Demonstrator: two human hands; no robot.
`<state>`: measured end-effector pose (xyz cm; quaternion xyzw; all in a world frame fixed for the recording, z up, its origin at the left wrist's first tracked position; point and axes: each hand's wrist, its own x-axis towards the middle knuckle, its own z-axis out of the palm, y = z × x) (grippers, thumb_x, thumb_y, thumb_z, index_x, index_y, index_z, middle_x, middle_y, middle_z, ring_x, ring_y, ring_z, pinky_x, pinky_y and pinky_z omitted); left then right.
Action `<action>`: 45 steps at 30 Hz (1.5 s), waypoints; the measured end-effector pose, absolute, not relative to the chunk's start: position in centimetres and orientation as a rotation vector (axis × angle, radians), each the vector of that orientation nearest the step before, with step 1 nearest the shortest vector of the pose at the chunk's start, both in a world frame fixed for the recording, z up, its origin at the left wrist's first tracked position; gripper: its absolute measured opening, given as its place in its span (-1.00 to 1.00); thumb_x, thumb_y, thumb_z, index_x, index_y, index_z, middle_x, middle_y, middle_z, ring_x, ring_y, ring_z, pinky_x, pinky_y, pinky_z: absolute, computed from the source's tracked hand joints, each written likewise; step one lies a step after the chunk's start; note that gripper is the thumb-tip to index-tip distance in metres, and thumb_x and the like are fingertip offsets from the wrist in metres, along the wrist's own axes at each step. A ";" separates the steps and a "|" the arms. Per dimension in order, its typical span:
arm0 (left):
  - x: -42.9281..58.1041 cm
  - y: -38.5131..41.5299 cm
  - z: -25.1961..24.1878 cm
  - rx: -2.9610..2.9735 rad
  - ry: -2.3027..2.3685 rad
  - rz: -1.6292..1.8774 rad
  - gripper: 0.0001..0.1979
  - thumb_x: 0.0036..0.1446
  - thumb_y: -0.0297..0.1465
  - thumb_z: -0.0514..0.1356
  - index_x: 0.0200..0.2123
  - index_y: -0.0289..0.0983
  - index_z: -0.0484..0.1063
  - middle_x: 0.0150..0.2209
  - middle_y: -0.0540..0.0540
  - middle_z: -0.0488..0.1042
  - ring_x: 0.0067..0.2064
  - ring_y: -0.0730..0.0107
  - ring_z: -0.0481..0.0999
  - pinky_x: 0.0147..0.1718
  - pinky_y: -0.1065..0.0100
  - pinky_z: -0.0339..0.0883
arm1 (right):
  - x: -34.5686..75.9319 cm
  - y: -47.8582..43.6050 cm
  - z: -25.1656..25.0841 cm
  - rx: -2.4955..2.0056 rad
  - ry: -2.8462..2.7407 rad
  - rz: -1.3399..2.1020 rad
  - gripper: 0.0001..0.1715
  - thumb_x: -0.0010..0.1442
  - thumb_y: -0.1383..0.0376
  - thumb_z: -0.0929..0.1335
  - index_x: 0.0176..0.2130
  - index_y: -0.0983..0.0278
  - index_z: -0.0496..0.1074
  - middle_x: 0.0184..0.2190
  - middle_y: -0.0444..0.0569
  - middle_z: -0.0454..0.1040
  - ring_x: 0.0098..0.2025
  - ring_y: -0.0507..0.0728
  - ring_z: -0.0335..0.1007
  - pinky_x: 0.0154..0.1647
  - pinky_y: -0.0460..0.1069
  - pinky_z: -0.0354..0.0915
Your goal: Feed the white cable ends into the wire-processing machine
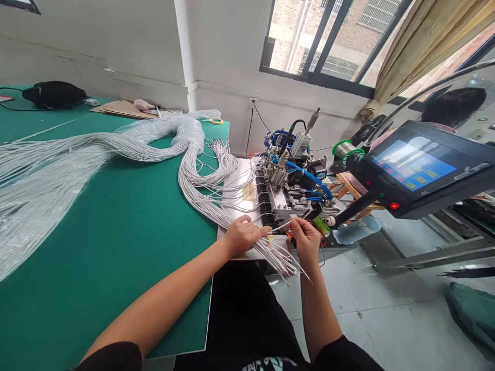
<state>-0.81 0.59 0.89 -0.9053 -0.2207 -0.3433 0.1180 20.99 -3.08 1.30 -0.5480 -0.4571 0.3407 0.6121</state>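
Observation:
My right hand (306, 238) pinches the end of a thin white cable (284, 225) in front of the machine (280, 185). My left hand (244, 237) is closed around the same cable farther back, above a bundle of white cables (276, 255). Reddish tips show on several loose ends of that bundle, which hang past the table corner below my hands. From there the cables run back across the table in a thick curve (189, 175). Other single cables lead into the black row at the machine's left side.
A green table (154, 242) spreads to the left, with clear plastic wrap (189, 134) around the cables. At right a control screen (415, 165) stands on an arm, near a solder wire spool (346, 149) and a plastic container (358, 230). Another person's dark hair (454, 105) shows behind the screen.

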 end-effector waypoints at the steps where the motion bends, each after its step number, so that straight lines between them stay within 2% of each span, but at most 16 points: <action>1: -0.7 0.6 0.9 -2.650 -0.655 -0.997 -0.72 0.31 -0.45 -0.06 -0.04 -0.27 0.39 -0.52 0.04 0.50 -0.50 0.48 0.45 -0.26 0.30 0.24 | 20.9 -3.2 1.4 -1.277 -1.078 0.767 -0.61 0.08 0.03 0.42 -0.24 0.28 0.54 -0.41 -0.02 0.51 -0.38 0.10 0.41 -0.38 -0.01 0.36; 4: -0.6 0.6 1.0 -2.645 -0.672 -0.972 -0.74 0.31 -0.47 -0.07 -0.14 -0.26 0.41 -0.46 0.01 0.52 -0.43 0.45 0.47 -0.24 0.30 0.22 | 21.0 -3.2 1.4 -1.295 -1.112 0.759 -0.61 0.11 0.03 0.40 -0.22 0.28 0.54 -0.42 -0.03 0.50 -0.38 0.09 0.40 -0.40 -0.03 0.34; 6: -0.5 0.5 1.2 -2.633 -0.695 -0.960 -0.73 0.31 -0.49 -0.07 -0.16 -0.25 0.41 -0.35 -0.03 0.55 -0.33 0.42 0.48 -0.20 0.29 0.21 | 21.4 -3.0 1.2 -1.294 -1.097 0.846 -0.62 0.10 0.03 0.41 -0.23 0.27 0.54 -0.45 -0.05 0.48 -0.47 0.05 0.34 -0.49 -0.06 0.29; 8: -0.5 0.4 1.4 -2.620 -0.727 -0.964 -0.74 0.31 -0.50 -0.06 -0.17 -0.24 0.42 -0.31 -0.03 0.55 -0.29 0.41 0.47 -0.17 0.28 0.18 | 22.1 -2.6 1.0 -1.282 -1.077 0.985 -0.62 0.07 0.03 0.42 -0.26 0.27 0.54 -0.50 -0.08 0.46 -0.61 -0.03 0.20 -0.61 -0.09 0.17; 10: -0.4 0.3 1.5 -2.610 -0.762 -0.981 -0.74 0.30 -0.51 -0.05 -0.14 -0.22 0.41 -0.35 0.01 0.54 -0.32 0.42 0.45 -0.14 0.26 0.14 | 22.9 -2.3 0.7 -1.291 -1.082 1.085 -0.62 0.04 0.03 0.43 -0.29 0.28 0.54 -0.52 -0.09 0.46 -0.68 -0.09 0.06 -0.67 -0.11 0.07; 11: -0.4 0.2 1.5 -2.607 -0.781 -0.990 -0.74 0.30 -0.51 -0.05 -0.12 -0.21 0.41 -0.37 0.02 0.54 -0.34 0.42 0.44 -0.12 0.25 0.12 | 23.2 -2.2 0.7 -1.315 -1.104 1.099 -0.62 0.02 0.04 0.44 -0.30 0.29 0.54 -0.52 -0.08 0.47 -0.68 -0.08 0.06 -0.66 -0.11 0.07; 13: -0.3 0.1 1.6 -2.604 -0.817 -0.997 -0.73 0.28 -0.52 -0.04 -0.09 -0.19 0.41 -0.40 0.03 0.52 -0.35 0.41 0.42 -0.08 0.22 0.08 | 23.5 -2.1 0.7 -1.403 -1.189 1.055 -0.63 0.00 0.05 0.45 -0.32 0.30 0.54 -0.49 -0.05 0.50 -0.61 -0.03 0.20 -0.58 -0.09 0.16; 16: -0.1 0.1 1.5 -2.583 -0.854 -0.998 -0.74 0.26 -0.52 -0.02 -0.14 -0.21 0.43 -0.46 0.03 0.49 -0.36 0.39 0.41 -0.01 0.16 0.02 | 23.3 -2.3 1.0 -1.566 -1.379 0.872 -0.66 0.03 0.06 0.44 -0.35 0.31 0.52 -0.47 -0.02 0.51 -0.48 0.07 0.34 -0.45 -0.05 0.24; 20: 0.3 0.2 1.2 -2.574 -0.904 -0.973 -0.72 0.24 -0.54 -0.03 -0.19 -0.22 0.45 -0.50 0.02 0.46 -0.38 0.39 0.38 0.02 0.14 -0.01 | 22.8 -2.4 1.5 -1.657 -1.582 0.640 -0.68 0.13 0.08 0.36 -0.40 0.30 0.47 -0.54 -0.07 0.42 -0.51 0.05 0.25 -0.47 -0.06 0.18; 23: 0.4 0.2 1.0 -2.601 -0.951 -0.944 -0.73 0.23 -0.54 -0.02 -0.18 -0.22 0.45 -0.50 0.01 0.45 -0.37 0.38 0.38 0.02 0.14 -0.02 | 23.0 -2.1 1.2 -1.640 -1.638 0.622 -0.68 0.17 0.09 0.32 -0.41 0.29 0.43 -0.54 -0.10 0.37 -0.50 0.04 0.21 -0.46 -0.07 0.15; 29: 0.6 0.3 0.9 -2.614 -1.003 -0.847 -0.78 0.05 -0.58 0.08 -0.28 -0.25 0.45 -0.49 -0.02 0.43 -0.33 0.32 0.38 0.03 0.10 -0.03 | 23.5 -0.9 -0.7 -1.499 -1.517 0.937 -0.65 0.13 0.09 0.33 -0.53 0.26 0.27 -0.61 -0.20 0.18 -0.52 0.00 0.06 -0.50 -0.09 0.03; 34: 0.6 0.4 1.0 -2.619 -1.002 -0.821 -0.75 -0.10 -0.57 0.13 -0.30 -0.25 0.44 -0.43 -0.04 0.44 -0.29 0.27 0.38 0.02 0.07 -0.01 | 22.4 -0.7 -1.6 -1.434 -1.110 1.210 -0.66 -0.02 0.08 0.37 -0.56 0.24 0.22 -0.65 -0.24 0.09 -0.58 -0.03 -0.05 -0.56 -0.09 -0.06; 38: 0.5 0.5 0.9 -2.644 -0.997 -0.814 -0.75 -0.13 -0.54 0.15 -0.30 -0.25 0.44 -0.32 -0.08 0.48 -0.22 0.23 0.40 0.02 0.03 0.01 | 21.7 -1.0 -2.0 -1.431 -0.958 1.241 -0.61 -0.11 0.06 0.41 -0.57 0.23 0.20 -0.66 -0.25 0.10 -0.60 -0.03 -0.07 -0.59 -0.10 -0.06; 42: 0.3 0.4 0.8 -2.670 -1.007 -0.812 -0.78 -0.06 -0.52 0.15 -0.28 -0.26 0.46 -0.29 -0.09 0.52 -0.18 0.21 0.42 0.04 0.02 0.02 | 22.5 -1.7 -2.4 -1.493 -1.058 1.140 -0.57 -0.03 -0.02 0.41 -0.54 0.26 0.29 -0.64 -0.21 0.20 -0.58 -0.02 0.03 -0.56 -0.09 0.01; 45: 0.1 0.4 0.7 -2.706 -1.006 -0.804 -0.74 -0.02 -0.51 0.16 -0.20 -0.26 0.47 -0.16 -0.12 0.54 -0.07 0.17 0.43 0.11 0.00 -0.01 | 23.8 -2.8 -1.7 -1.513 -1.143 0.979 -0.56 0.04 -0.05 0.39 -0.49 0.28 0.39 -0.59 -0.17 0.31 -0.54 0.00 0.15 -0.51 -0.09 0.10</action>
